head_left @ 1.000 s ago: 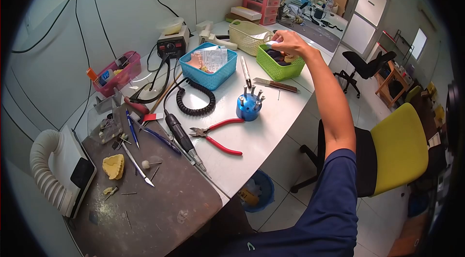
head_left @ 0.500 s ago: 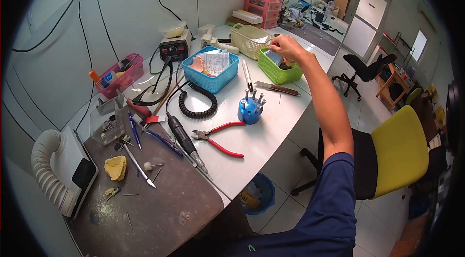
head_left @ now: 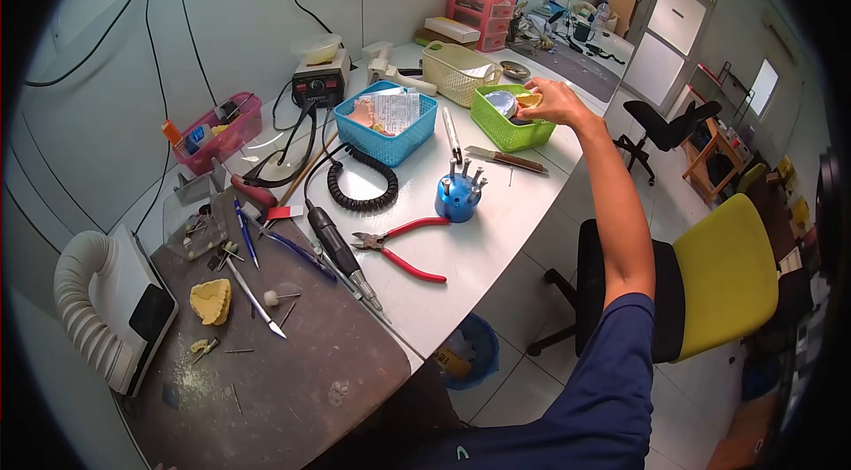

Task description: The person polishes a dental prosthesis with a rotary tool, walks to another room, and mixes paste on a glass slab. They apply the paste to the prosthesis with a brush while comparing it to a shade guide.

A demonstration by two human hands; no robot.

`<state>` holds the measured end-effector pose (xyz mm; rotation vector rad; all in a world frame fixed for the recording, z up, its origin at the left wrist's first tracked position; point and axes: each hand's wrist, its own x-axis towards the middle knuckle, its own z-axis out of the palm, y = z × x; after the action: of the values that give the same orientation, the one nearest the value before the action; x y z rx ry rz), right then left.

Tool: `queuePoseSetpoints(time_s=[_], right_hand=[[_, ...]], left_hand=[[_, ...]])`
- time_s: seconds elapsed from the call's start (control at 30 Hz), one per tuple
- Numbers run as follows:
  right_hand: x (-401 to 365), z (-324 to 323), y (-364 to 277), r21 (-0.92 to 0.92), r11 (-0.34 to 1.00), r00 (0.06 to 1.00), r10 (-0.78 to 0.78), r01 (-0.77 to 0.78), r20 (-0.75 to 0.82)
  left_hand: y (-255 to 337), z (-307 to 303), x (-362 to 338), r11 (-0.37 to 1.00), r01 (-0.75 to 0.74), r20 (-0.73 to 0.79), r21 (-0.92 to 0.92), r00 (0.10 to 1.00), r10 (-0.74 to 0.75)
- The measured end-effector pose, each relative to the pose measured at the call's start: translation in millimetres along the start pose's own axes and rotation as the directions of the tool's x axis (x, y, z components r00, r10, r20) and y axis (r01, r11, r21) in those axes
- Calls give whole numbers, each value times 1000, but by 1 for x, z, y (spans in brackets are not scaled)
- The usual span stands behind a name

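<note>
Right hand [head_left: 551,102] has dropped from above the green basket [head_left: 496,129] down into it, at the far side of the counter [head_left: 496,231]. Fingers are pinched on a yellow piece [head_left: 529,100] inside the basket; picking or placing, can't tell. Left hand out of view.
</note>
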<state>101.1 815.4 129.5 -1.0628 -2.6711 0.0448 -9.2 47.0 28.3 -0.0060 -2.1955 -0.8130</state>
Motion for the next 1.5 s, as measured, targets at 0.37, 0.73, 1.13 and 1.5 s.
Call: queuePoseSetpoints(time_s=[0.37,0.73,1.13,1.5], right_hand=[[6,7,2,52,993,994,-103,104,-22],[-13,6,15,182,972,932,-77,149,-354],[-179,36,-73,593,799,866,223,101,-447],[-265,74,-247,612,452,671,39,650,-741]], left_hand=[[11,-2,0,999,-4,0,33,1000,4],[7,-1,0,1000,-1,-8,30,1000,1],[-104,-6,-10,999,45,-93,20,995,-43],[-68,3,-22,956,-15,-93,-292,996,-13]])
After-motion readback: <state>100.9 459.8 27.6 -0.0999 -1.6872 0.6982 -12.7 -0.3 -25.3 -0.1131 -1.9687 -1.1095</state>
